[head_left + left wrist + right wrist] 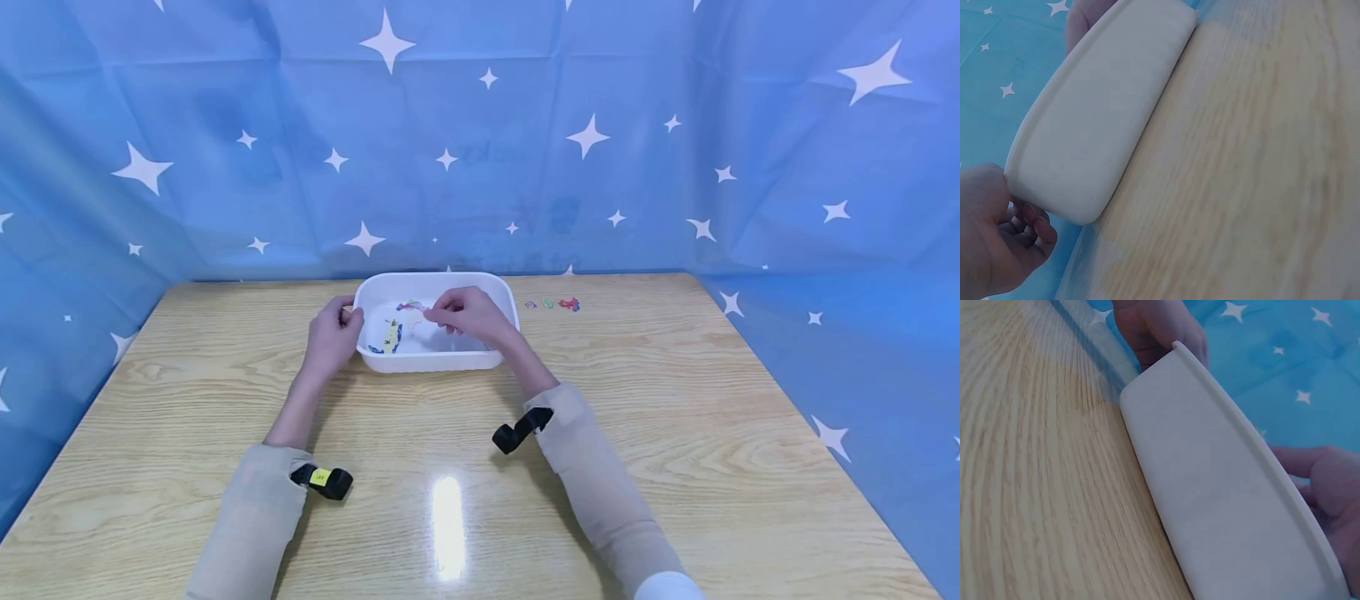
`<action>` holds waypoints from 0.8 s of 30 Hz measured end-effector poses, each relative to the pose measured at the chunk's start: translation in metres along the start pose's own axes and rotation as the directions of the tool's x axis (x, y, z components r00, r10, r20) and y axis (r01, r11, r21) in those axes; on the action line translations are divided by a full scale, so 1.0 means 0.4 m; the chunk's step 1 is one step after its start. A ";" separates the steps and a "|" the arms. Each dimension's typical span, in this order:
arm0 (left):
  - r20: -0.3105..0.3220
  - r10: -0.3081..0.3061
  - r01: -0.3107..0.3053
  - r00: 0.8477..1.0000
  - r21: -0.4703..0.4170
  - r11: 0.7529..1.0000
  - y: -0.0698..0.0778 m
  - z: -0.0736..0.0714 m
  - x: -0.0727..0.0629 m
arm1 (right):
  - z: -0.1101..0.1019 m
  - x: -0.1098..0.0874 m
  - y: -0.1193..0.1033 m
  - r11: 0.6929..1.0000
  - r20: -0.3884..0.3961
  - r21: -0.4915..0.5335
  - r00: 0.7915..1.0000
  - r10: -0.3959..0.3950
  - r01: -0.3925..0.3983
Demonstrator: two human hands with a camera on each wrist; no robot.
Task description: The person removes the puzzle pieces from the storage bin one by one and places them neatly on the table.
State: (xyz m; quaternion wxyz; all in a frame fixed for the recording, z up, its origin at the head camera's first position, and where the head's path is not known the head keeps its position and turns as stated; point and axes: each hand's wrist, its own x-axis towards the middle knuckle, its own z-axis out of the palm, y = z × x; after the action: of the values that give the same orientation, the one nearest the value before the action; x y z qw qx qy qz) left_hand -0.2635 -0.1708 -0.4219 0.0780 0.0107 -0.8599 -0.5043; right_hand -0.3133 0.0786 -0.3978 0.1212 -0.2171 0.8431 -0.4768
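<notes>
A white plastic basin [435, 362] stands near the table's back edge. My left hand [333, 336] holds its left end, thumb at the rim and the other fingers curled beneath, as the left wrist view shows. Over the inside of the basin is my right hand [471, 314], thumb and forefinger brought together; whether something small lies between them is too small to tell. In the right wrist view, the basin wall hides those fingertips. On the basin's floor lie a yellow and blue flat cutout [390, 336] and a small pink and green piece [409, 306].
To the right of the basin several tiny colourful pieces lie in a row, among them a red one [570, 304] and a green one [548, 303]. The wooden table [675, 433] ends at a blue star-patterned cloth [487, 183] behind.
</notes>
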 end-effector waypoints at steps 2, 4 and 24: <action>-0.001 0.000 0.000 1.000 0.000 1.000 0.000 0.000 0.000 | -0.008 -0.010 -0.001 0.999 -0.034 0.034 0.999 -0.003 0.004; -0.003 0.000 0.000 1.000 0.000 1.000 0.000 0.001 0.001 | -0.018 -0.020 -0.002 0.998 -0.071 0.067 0.997 -0.011 0.015; -0.008 0.007 -0.007 1.000 0.001 1.000 -0.001 -0.002 -0.002 | -0.176 -0.115 0.045 0.964 -0.266 0.262 0.958 0.105 -0.033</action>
State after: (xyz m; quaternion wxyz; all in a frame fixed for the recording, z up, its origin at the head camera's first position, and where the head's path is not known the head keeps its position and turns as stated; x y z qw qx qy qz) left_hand -0.2627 -0.1715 -0.4220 0.0832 0.0096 -0.8599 -0.5035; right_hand -0.3065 0.1617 -0.3769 0.0455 -0.1012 0.7904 -0.6025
